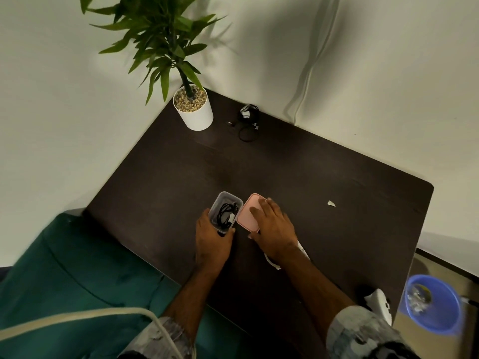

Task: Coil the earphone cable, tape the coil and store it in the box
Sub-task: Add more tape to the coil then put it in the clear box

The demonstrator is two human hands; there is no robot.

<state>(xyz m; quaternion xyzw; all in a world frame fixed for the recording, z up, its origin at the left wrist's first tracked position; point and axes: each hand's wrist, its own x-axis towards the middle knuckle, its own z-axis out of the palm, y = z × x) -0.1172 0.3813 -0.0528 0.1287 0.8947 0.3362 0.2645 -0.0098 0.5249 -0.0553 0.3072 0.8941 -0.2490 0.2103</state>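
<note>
The dark tabletop [285, 177] carries all task items and fills the centre of the view. A green sofa [64, 268] adjoins its near-left edge. A potted plant in a white pot [195, 111] stands at the far-left corner of the tabletop. A blue bucket [432, 304] sits on the floor at the near right. The clear box [226, 213] stands near the middle of the near edge, lid off, with a coiled black earphone cable [226, 212] inside it. The pink lid [248, 213] lies flat just to the right of the box, touching its right wall. A second black cable [248, 120] lies loose at the far side, to the right of the pot. The left hand [212, 242] wraps its grip around the near end of the box, fingers closed on its walls. The right hand [273, 226] rests on the lid, grip spread, fingers flat on the top and thumb at the near edge. A small white scrap [331, 203] lies well to the right.
</note>
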